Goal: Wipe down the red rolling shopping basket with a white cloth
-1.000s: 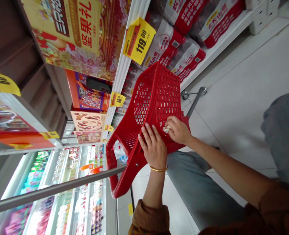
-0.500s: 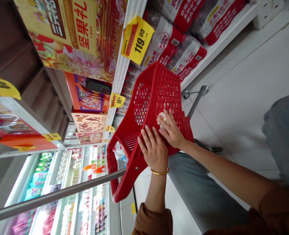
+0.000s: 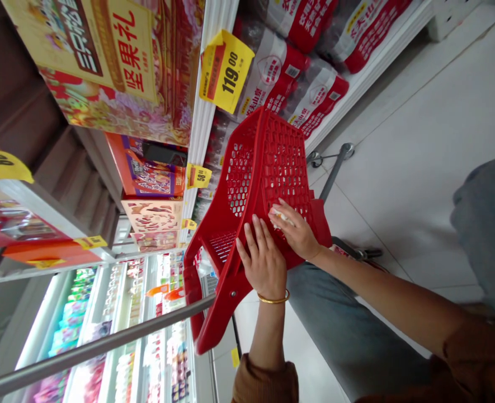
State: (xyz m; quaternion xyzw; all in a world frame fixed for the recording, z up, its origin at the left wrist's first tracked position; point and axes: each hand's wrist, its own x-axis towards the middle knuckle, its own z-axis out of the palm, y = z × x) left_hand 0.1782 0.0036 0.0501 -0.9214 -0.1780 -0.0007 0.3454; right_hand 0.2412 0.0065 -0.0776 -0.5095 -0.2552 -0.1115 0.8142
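A red perforated plastic basket (image 3: pixel 272 157) is tipped on its side in front of me. My left hand (image 3: pixel 262 258), with a gold bangle at the wrist, lies flat on the basket's rim, fingers stretched out. My right hand (image 3: pixel 294 226) presses a small white wad, perhaps a tissue (image 3: pixel 279 214), against the basket's perforated outer wall, fingers curled over it. My knees in grey-blue trousers are just below the basket.
Store shelves rise to the left with gift boxes (image 3: pixel 117 67), red-and-white bags (image 3: pixel 314 84) and yellow price tags (image 3: pixel 226 70). A metal bar (image 3: pixel 104 344) crosses the lower left before a lit chiller. A wheeled metal frame (image 3: pixel 335 168) stands on the tiled floor.
My right hand with the white wad slid up the basket wall from the lower edge, then back down a little. My left hand stayed on the rim.
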